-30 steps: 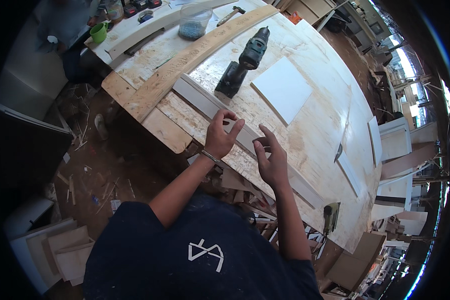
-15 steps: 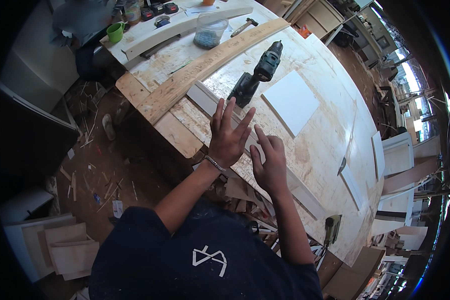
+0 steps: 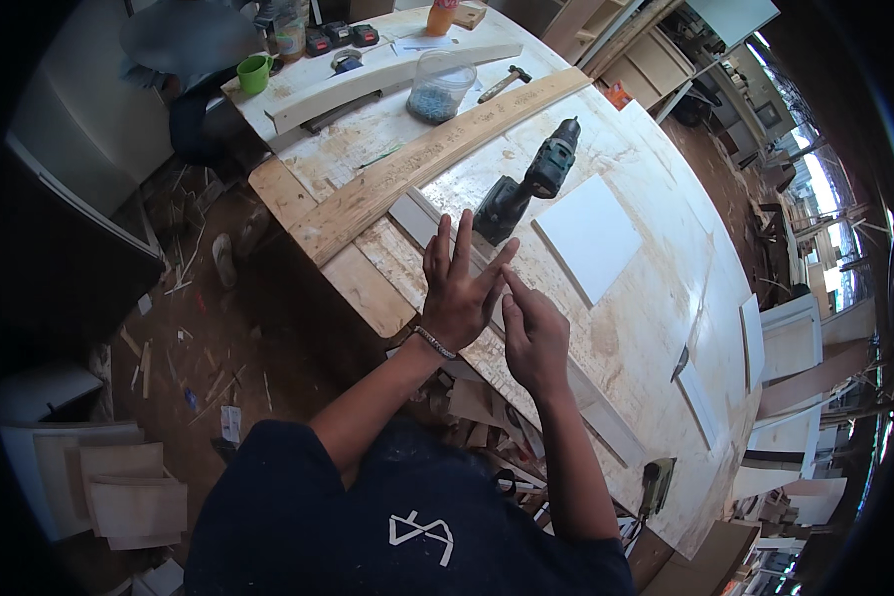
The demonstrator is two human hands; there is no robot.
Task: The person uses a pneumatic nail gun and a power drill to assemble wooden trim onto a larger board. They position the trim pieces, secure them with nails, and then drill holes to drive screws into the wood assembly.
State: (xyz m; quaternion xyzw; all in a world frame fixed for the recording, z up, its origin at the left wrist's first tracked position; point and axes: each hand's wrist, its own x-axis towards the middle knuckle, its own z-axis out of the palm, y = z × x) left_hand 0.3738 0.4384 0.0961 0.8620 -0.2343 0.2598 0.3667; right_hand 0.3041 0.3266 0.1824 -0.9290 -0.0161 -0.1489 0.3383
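Observation:
My left hand (image 3: 459, 303) is raised over the near edge of the workbench, its fingers spread and nothing in them. Close beside it, my right hand (image 3: 537, 340) has the index finger stretched out and the other fingers curled. That index fingertip meets or overlaps the left hand near its thumb and forefinger; whether they touch I cannot tell. Under both hands runs a long narrow pale board (image 3: 598, 422), partly hidden by them. A cordless drill (image 3: 538, 177) stands on its battery just beyond the left fingertips. To its right lies a white panel (image 3: 594, 241).
A long plank (image 3: 437, 159) crosses the workbench (image 3: 656, 348). Behind it are a tub of screws (image 3: 441, 89), a hammer (image 3: 505, 83), a green mug (image 3: 254, 74) and batteries (image 3: 339, 36). A nail gun (image 3: 656, 484) sits at the near right edge. Another person (image 3: 194, 119) is at far left.
The view has shifted, so the bench sits lower in it. My right index finger has come up against the left hand. The drill and boards stay in place.

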